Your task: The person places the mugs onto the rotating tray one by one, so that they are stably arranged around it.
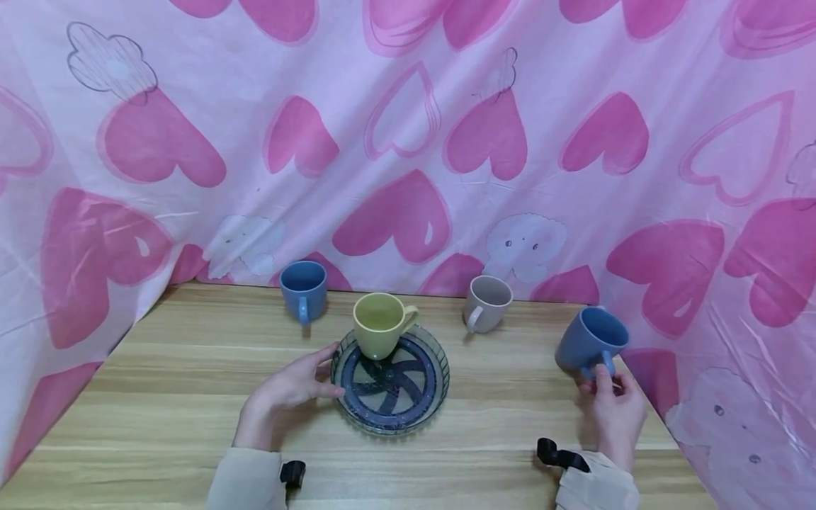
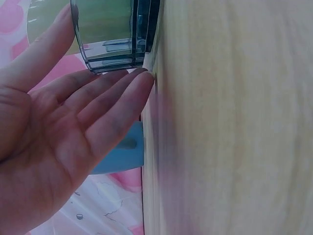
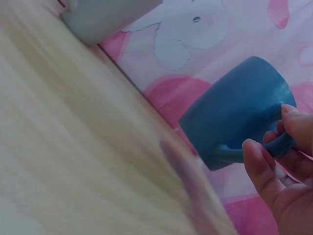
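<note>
My right hand [image 1: 617, 418] grips the handle of a blue mug [image 1: 589, 341] at the table's right side. In the right wrist view this mug [image 3: 234, 115] hangs tilted above the tabletop, fingers and thumb around its handle. My left hand [image 1: 287, 388] rests against the left side of a round dark glass dish [image 1: 440, 368], fingers fairly straight along its outer wall and thumb at the rim. The left wrist view has the dish's wall [image 2: 105, 58] close over the fingertips. A yellow-green mug [image 1: 377, 326] stands in the dish toward its back, handle to the right.
Another blue mug [image 1: 304, 287] stands at the back left of the wooden table [image 1: 191, 368], handle toward me. A pale grey mug [image 1: 487, 303] stands at the back, right of the dish. A pink heart-patterned cloth [image 1: 408, 142] hangs behind and along both sides.
</note>
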A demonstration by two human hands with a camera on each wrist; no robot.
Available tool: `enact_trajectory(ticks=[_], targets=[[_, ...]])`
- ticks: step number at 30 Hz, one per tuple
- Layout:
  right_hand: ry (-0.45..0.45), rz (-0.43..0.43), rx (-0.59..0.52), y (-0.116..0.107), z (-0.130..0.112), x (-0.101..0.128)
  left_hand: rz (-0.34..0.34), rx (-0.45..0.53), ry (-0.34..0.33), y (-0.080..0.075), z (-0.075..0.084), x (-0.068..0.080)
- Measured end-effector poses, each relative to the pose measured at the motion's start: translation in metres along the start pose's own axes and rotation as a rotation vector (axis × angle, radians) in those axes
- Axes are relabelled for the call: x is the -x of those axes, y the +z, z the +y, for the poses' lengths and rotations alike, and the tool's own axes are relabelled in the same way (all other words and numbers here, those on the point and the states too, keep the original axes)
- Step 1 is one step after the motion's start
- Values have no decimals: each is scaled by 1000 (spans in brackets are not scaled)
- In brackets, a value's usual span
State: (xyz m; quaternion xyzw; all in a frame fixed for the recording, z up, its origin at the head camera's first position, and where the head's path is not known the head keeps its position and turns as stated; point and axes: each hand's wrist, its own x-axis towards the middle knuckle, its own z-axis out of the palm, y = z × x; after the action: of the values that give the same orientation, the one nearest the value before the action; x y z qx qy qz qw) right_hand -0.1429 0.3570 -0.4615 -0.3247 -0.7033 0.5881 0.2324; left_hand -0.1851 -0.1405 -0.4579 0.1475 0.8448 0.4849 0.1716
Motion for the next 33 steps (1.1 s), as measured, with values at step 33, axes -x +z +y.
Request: enact_trajectory(ticks=[33], targets=[[-522,-283,-383,39,-13,6,21,133,31,-2,-3,1]])
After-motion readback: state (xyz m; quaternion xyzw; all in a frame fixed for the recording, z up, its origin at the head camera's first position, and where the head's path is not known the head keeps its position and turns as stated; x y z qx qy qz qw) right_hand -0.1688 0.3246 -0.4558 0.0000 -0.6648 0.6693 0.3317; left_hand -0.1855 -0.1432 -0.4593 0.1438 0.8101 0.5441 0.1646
